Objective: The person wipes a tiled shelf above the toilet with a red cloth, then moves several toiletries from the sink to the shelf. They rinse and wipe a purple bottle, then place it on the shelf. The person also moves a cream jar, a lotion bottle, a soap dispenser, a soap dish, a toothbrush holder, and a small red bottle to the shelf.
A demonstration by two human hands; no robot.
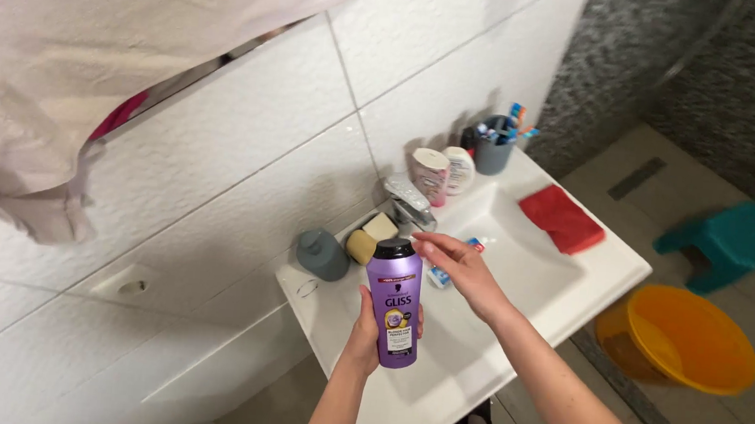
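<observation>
My left hand (366, 335) grips a purple shampoo bottle (394, 305) with a black cap, held upright over the front left part of the white sink (606, 273). My right hand (461, 269) hovers just to the right of the bottle's cap, fingers apart and empty, above the basin. Under the right hand lies a toothpaste tube (475, 246), mostly hidden. The chrome tap (408, 202) stands behind the bottle.
On the sink's rim are a grey round dispenser (322, 254), a soap bar (370, 237), two bottles (443, 172), a grey cup of toothbrushes (494, 148) and a red cloth (562, 218). An orange basin (684, 337) and a teal stool (727, 242) stand on the floor. Towels hang at top left.
</observation>
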